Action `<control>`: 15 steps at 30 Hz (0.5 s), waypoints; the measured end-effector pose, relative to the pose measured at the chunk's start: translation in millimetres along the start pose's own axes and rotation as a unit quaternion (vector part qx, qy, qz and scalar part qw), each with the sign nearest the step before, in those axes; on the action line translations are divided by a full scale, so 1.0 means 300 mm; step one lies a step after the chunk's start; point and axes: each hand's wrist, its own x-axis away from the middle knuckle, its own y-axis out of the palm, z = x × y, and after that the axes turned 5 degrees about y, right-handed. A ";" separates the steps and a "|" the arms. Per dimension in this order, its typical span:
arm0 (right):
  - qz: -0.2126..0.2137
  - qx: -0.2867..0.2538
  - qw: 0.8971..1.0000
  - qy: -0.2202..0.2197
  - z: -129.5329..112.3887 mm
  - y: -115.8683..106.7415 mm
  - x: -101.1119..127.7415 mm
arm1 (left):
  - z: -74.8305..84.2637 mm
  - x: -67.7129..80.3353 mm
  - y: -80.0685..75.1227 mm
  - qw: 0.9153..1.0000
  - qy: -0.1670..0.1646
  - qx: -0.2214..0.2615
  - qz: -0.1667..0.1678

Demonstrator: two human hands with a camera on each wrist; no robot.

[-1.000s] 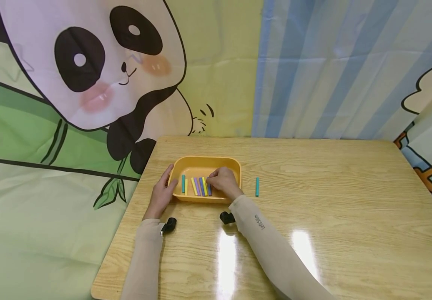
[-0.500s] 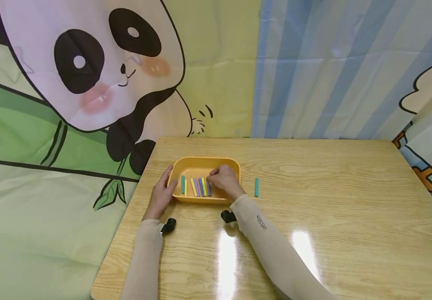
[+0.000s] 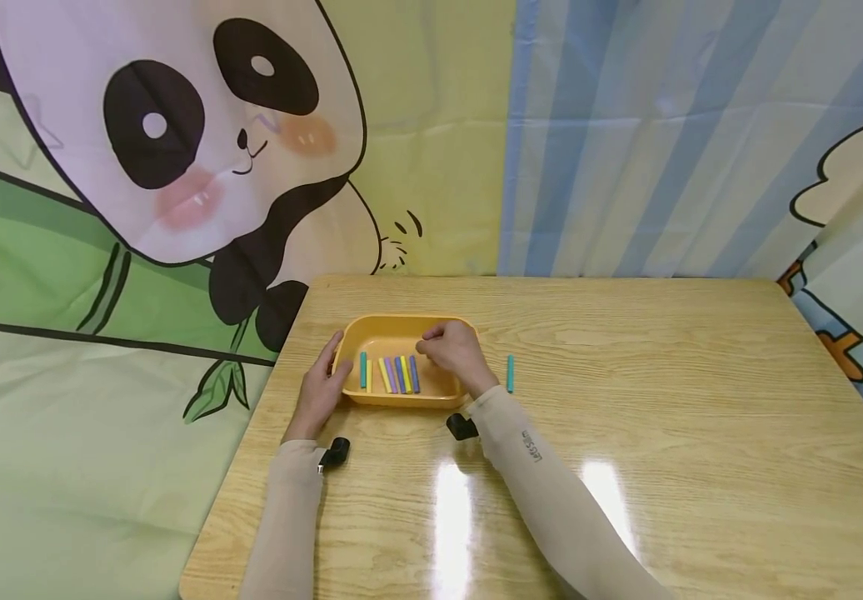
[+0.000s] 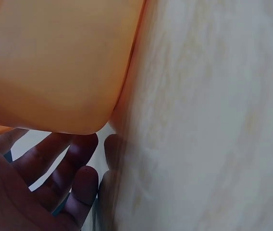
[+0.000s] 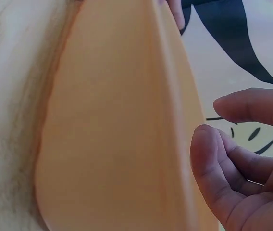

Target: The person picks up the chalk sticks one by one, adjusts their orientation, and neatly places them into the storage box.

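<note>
Now the left hand (image 3: pixel 321 386) rests flat against the orange tray (image 3: pixel 386 332). The right hand (image 3: pixel 456 352) hovers loosely curled over the sticks (image 3: pixel 394 374), holding nothing.

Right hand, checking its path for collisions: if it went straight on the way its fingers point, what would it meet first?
The right hand, fingers loosely curled leftward above the orange tray, would probably cross over the coloured sticks and meet the left hand; height is unclear.
</note>
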 end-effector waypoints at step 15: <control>0.019 -0.015 1.000 -0.002 -0.021 -0.095 0.017 | 0.004 0.002 -0.001 1.000 0.002 0.000 -0.002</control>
